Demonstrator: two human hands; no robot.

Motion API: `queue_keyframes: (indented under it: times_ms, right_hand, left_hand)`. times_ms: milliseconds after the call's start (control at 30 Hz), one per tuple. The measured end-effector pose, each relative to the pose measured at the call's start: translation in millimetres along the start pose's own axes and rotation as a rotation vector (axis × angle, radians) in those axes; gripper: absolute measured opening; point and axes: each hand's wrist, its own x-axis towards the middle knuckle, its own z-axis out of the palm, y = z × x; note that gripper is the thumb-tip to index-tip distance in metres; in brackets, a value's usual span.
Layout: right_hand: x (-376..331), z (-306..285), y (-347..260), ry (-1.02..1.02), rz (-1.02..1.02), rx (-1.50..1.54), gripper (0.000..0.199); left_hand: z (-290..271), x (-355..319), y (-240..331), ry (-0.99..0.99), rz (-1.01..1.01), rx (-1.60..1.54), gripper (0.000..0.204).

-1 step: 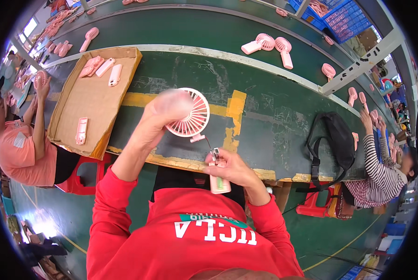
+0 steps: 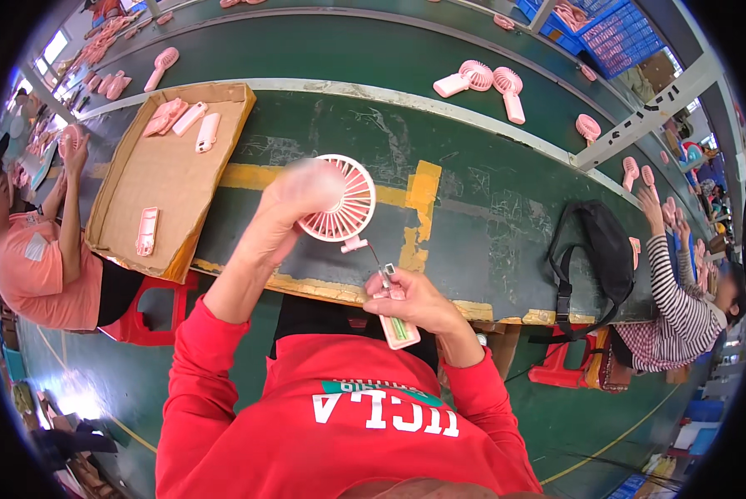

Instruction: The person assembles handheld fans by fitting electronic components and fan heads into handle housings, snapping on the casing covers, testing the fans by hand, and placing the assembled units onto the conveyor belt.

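Observation:
Over the table's front edge, my left hand [image 2: 294, 195] grips a pink fan head [image 2: 354, 208] with a round slatted grille; its fingers are partly blurred. A small pink neck piece [image 2: 354, 244] sticks out from the grille's lower rim. From it a thin dark wire [image 2: 374, 256] runs down to my right hand [image 2: 423, 301]. That hand is closed around an opened pink handle shell [image 2: 413, 335], tilted, with a green strip [image 2: 400, 329] showing inside. A small silvery part [image 2: 389, 269] shows at my right fingertips; I cannot tell exactly what it is.
A cardboard tray [image 2: 127, 212] with several pink casing parts lies to the left. A black bag [image 2: 602, 258] rests on the right of the green table [image 2: 481, 224]. Pink fans [image 2: 475, 75] lie on the belt beyond a pale rail. Co-workers sit at both sides.
The handle shell in my right hand has turned, its lower end swinging right, and more of its green inside shows. The fan head has hardly moved.

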Motion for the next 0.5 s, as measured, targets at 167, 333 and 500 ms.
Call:
queue_keyframes:
  times_ms: [167, 333, 500]
  right_hand:
    - [-12, 10, 1, 0.007, -0.007, 0.506, 0.041]
    - [-14, -2, 20, 0.013, 0.144, 0.673, 0.045]
    - [-12, -4, 22, -0.001, 0.038, 0.681, 0.036]
  left_hand:
    - [-7, 4, -22, 0.045, -0.08, -0.221, 0.041]
    - [-4, -1, -19, 0.068, -0.027, -0.188, 0.04]
    - [4, -11, -14, 0.073, 0.038, -0.156, 0.044]
